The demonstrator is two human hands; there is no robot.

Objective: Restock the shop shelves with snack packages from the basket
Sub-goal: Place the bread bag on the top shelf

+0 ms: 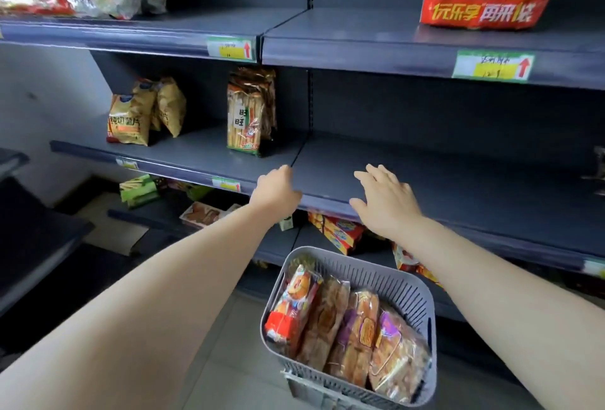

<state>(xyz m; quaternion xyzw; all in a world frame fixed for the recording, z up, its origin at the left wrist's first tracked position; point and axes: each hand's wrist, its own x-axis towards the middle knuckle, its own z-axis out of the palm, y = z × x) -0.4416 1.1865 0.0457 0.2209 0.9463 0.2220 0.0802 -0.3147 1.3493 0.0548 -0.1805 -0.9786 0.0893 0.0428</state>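
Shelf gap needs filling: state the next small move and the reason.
Probably lower the right hand to the grey slotted plastic basket and take a packet. Both hands hold nothing; the left hand rests at the bare dark middle shelf.

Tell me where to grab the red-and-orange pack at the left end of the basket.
Take the red-and-orange pack by its upper end, coming from above. It stands on end against the basket wall, packed tight beside the other packs, so only the top is free. Both hands look empty; the right hand is probably handier.
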